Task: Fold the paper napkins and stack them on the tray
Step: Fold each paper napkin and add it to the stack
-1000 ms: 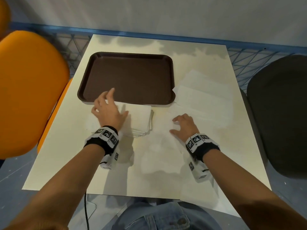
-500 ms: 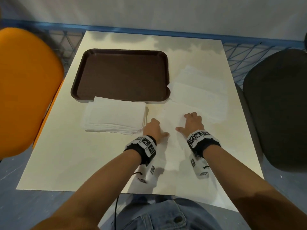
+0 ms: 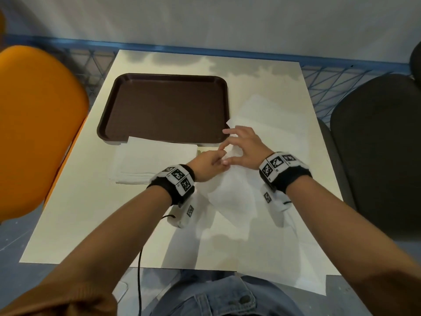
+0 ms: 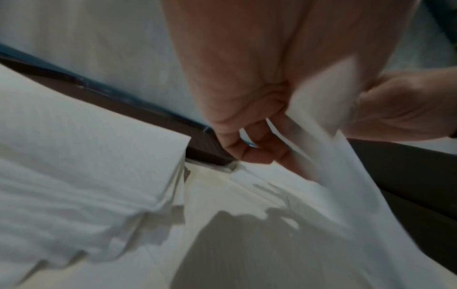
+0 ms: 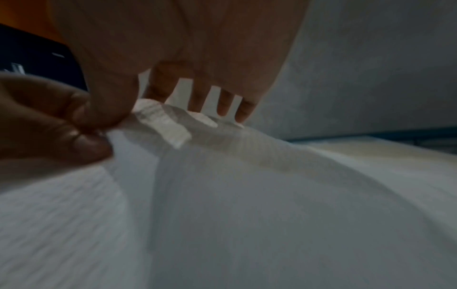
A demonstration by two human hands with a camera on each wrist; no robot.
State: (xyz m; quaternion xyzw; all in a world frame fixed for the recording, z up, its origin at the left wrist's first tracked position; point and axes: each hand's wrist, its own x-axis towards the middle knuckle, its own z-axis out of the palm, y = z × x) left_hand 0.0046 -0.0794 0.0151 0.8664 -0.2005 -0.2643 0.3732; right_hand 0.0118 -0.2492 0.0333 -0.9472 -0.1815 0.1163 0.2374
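A brown tray [image 3: 164, 106] lies empty at the table's far left. Just in front of it sits a stack of folded white napkins [image 3: 150, 163], seen close in the left wrist view as the stack [image 4: 86, 176]. Unfolded napkins [image 3: 275, 119] lie spread to the tray's right. Between my hands a single napkin [image 3: 232, 192] is raised off the table at its far edge. My left hand [image 3: 210, 164] pinches that edge of the napkin [image 4: 329, 148]. My right hand [image 3: 246, 149] holds the same edge [image 5: 163, 121] with thumb against fingers, touching the left fingers.
An orange chair [image 3: 34, 133] stands close at the table's left and a black chair [image 3: 382, 151] at the right. A blue wire fence [image 3: 341, 76] runs behind the table [image 3: 91, 224]. A black cable [image 3: 139, 270] hangs off the near edge.
My left hand left the folded stack and came to the napkin in the middle. Both hands moved forward and together, lifting the napkin's far edge off the table.
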